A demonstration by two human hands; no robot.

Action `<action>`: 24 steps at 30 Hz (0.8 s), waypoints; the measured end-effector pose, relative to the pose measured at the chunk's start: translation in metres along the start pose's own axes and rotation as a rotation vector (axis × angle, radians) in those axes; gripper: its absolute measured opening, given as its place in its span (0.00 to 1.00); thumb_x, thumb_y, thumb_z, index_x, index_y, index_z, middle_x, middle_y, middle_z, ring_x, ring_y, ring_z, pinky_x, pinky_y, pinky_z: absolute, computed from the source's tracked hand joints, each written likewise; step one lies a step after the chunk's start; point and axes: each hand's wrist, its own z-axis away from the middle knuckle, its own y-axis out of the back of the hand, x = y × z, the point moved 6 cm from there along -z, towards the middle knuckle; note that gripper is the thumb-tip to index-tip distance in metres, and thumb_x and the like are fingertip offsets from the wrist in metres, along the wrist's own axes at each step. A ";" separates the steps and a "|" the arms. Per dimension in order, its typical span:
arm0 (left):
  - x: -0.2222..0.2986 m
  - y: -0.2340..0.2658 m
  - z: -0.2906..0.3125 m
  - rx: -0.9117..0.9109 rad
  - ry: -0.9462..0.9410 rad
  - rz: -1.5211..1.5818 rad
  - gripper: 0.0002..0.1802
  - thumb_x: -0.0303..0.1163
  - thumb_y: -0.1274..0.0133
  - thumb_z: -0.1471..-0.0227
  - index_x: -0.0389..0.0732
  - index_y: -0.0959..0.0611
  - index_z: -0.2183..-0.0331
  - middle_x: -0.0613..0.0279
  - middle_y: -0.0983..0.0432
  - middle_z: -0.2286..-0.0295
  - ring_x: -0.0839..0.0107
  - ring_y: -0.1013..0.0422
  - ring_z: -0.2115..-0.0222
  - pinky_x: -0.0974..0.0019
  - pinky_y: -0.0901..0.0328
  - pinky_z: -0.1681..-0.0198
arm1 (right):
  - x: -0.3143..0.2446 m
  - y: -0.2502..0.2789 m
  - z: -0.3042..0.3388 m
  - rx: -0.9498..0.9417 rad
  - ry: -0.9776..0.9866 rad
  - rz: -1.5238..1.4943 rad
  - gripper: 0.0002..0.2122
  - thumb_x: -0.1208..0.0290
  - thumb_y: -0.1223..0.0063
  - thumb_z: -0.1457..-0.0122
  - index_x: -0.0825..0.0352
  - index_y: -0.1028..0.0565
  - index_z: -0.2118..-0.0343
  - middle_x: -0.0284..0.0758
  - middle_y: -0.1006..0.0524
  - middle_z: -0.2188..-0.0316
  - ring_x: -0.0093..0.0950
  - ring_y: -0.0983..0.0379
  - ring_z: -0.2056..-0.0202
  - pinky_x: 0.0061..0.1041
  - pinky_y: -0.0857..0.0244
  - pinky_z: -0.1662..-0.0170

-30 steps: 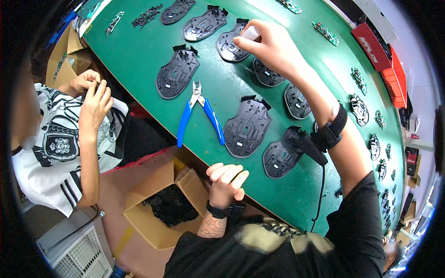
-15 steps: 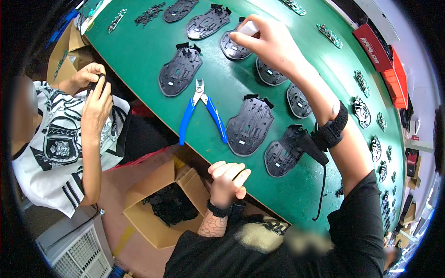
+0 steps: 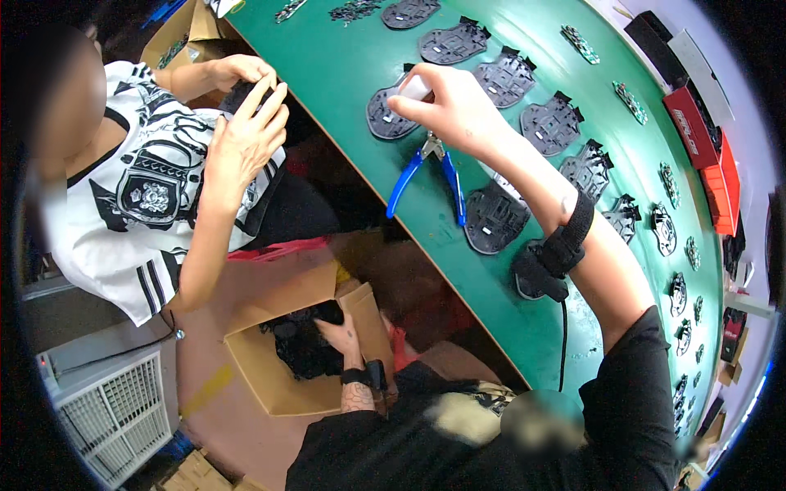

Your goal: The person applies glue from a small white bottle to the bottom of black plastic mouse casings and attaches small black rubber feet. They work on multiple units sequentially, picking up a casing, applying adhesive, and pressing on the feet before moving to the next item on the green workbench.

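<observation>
My right hand [image 3: 450,106] is closed round a small white block-shaped object [image 3: 415,87]. It is held over a black plastic shell [image 3: 388,113] on the green table, covering part of that shell. Just below lie blue-handled cutters [image 3: 431,173], their jaws pointing away from me. My left hand [image 3: 341,331] reaches down into a cardboard box [image 3: 246,360] on the floor. Dark plastic parts [image 3: 303,348] fill the box, and this hand touches them; its fingers are partly hidden, so a grip cannot be made out.
More black shells [image 3: 550,124] stand in rows on the green table [image 3: 483,307]. Green circuit boards [image 3: 630,101] lie farther right, near a red box [image 3: 692,123] and an orange bin [image 3: 725,192]. At left a co-worker's hands [image 3: 246,123] hold a dark part.
My left hand has gone from the table's edge down into the box. The right hand, with the white object, has moved from another shell to the one above the cutters. The view has shifted.
</observation>
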 end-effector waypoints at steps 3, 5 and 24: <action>-0.011 -0.030 0.056 -0.546 0.313 -0.075 0.33 0.51 0.40 0.57 0.33 0.21 0.57 0.39 0.23 0.63 0.48 0.26 0.60 0.52 0.33 0.55 | 0.013 -0.005 0.001 -0.037 -0.022 0.049 0.21 0.53 0.45 0.51 0.71 0.25 0.71 0.48 0.23 0.73 0.44 0.24 0.67 0.38 0.31 0.61; -0.014 -0.028 0.061 -0.382 0.274 -0.233 0.29 0.52 0.40 0.58 0.36 0.18 0.63 0.42 0.22 0.67 0.47 0.25 0.65 0.51 0.32 0.60 | 0.011 -0.005 0.001 -0.030 -0.008 0.055 0.20 0.54 0.44 0.51 0.72 0.26 0.70 0.48 0.23 0.73 0.44 0.24 0.68 0.38 0.31 0.62; -0.020 -0.015 0.038 -0.321 0.269 -0.128 0.28 0.55 0.44 0.57 0.38 0.15 0.68 0.44 0.21 0.73 0.46 0.24 0.70 0.50 0.31 0.65 | -0.005 -0.007 -0.006 -0.068 -0.004 0.152 0.18 0.57 0.42 0.47 0.71 0.23 0.67 0.42 0.21 0.75 0.30 0.23 0.72 0.27 0.31 0.65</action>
